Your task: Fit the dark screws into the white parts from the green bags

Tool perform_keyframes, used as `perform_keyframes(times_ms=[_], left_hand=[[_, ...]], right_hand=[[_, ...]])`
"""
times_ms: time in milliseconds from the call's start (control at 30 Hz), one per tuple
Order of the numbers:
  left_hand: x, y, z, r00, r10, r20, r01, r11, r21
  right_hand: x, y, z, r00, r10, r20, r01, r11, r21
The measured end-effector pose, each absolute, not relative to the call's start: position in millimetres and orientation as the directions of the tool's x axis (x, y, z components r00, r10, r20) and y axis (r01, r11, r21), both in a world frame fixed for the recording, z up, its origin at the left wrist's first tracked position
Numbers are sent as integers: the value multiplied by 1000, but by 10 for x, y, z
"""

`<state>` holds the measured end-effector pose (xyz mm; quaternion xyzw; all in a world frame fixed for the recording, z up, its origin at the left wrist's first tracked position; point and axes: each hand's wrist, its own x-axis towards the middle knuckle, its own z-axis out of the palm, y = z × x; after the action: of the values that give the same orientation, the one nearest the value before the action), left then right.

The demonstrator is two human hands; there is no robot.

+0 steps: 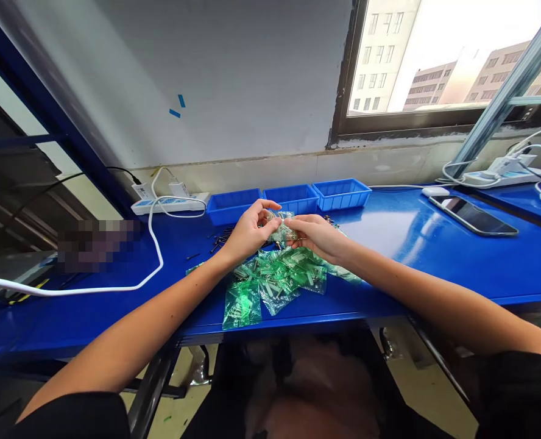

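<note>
Between both hands, above the blue table, is a small clear plastic bag (282, 230) with small pieces inside. My left hand (254, 227) pinches its left side, fingers curled over the top. On the other side my right hand (315, 235) grips the bag with closed fingertips. Directly below lies a pile of green-tinted plastic bags (282, 268) holding pale plugs and screws. One such bag (243, 305) lies at the table's front edge. Loose dark screws (221, 239) are scattered behind my left wrist, partly hidden by it.
Three blue bins (341, 195) stand in a row along the wall. A white power strip (170, 204) sits at the left, its white cable (154, 244) curving over the table. A phone (474, 214) lies at the right, near another power strip (503, 175).
</note>
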<state>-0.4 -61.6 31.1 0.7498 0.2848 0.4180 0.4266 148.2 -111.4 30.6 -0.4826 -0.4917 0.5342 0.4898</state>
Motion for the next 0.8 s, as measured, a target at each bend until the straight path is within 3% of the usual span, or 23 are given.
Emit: perform_keyframes(times_ms=[233, 533, 800], left_hand=[[21, -575, 260, 557, 782, 278, 106, -399, 911], [-13, -564, 304, 602, 738, 303, 101, -447, 889], [-52, -557, 350, 672, 712, 203, 134, -387, 912]], right_hand=[[1536, -1057, 266, 80, 982, 171, 173, 155, -973], [1565, -1088, 237, -53, 929, 367, 510, 341, -790], [1555, -1074, 264, -6, 959, 284, 333, 270, -903]])
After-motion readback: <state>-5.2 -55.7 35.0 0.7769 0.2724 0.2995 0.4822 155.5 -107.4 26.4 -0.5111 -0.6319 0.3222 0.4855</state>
